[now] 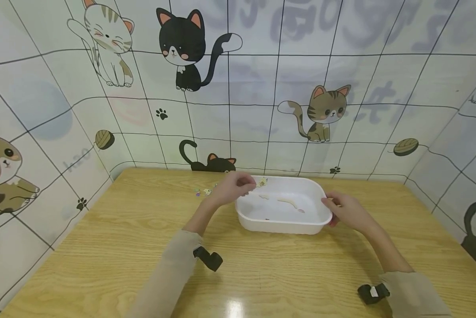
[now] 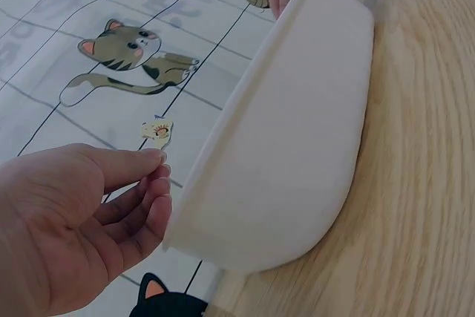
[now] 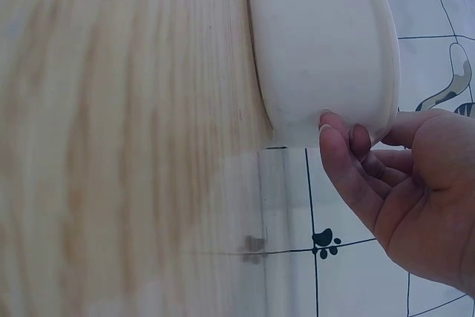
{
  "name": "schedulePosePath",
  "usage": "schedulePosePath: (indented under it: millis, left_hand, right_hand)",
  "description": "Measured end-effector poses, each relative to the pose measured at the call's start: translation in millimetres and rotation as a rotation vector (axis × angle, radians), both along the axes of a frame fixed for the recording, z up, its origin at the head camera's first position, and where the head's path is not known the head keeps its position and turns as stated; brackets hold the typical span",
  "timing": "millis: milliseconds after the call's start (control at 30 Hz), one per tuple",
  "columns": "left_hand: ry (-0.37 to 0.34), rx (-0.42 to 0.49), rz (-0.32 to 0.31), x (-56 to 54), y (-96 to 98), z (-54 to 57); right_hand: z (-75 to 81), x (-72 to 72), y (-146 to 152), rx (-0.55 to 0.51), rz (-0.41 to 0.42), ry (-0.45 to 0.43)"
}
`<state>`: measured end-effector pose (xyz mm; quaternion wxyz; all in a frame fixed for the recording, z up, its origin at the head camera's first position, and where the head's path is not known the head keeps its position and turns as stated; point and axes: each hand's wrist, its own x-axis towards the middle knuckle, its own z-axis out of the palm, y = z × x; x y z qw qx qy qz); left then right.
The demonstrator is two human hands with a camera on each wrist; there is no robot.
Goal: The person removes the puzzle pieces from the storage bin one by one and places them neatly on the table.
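Observation:
A white plastic tray with raised sides sits on the table. Over its left end, my left hand pinches a small flat cream piece with a yellow-orange printed pattern between thumb and fingertips. In the head view that cream piece overlaps the tray's back left corner. My right hand grips the tray's right end, thumb at the rim and fingers on the outer wall, as the right hand also shows in the right wrist view. Inside the tray lie a long curved cream strip, a shorter pale bit and a pinkish bit.
Left of the tray, partly behind my left hand, lie several small coloured pieces on the wooden table. A cat-patterned sheet rises right behind the table's back edge. A black camera strap is on my left wrist.

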<state>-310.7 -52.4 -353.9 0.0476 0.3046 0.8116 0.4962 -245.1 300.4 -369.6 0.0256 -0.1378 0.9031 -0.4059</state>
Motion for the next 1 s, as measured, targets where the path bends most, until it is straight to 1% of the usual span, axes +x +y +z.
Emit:
schedulePosePath:
  millis: [133, 333, 633, 733, 867, 933, 1000]
  left_hand:
    - [0.007, 0.018, 0.054, -2.6, -13.3, 1.2]
    - [-0.015, 0.045, 0.118, -5.2, -36.9, 0.9]
    - [-0.015, 0.046, 0.190, -13.2, -75.9, -7.3]
    - [-0.028, 0.033, 0.220, -14.3, -90.6, -11.7]
    - [-0.077, 0.043, 0.263, -15.7, -109.2, -19.1]
    - [-0.101, 0.036, 0.296, -16.4, -118.0, -22.8]
    - [-0.125, 0.019, 0.343, -16.7, -126.1, -25.8]
  right_hand:
    - [0.6, 0.1, 0, 0.007, -0.004, 0.003]
    - [0.8, -0.3, 0, 0.017, -0.008, 0.000]
    - [0.4, -0.5, -1, -0.004, 0.001, 0.000]
    - [0.3, -0.3, -1, -0.005, 0.003, -0.002]
    - [0.8, 0.3, -1, -0.001, 0.002, -0.001]
    - [0.9, 0.5, -1, -0.002, 0.000, 0.000]
    - [0.8, 0.7, -1, -0.005, 0.002, 0.001]
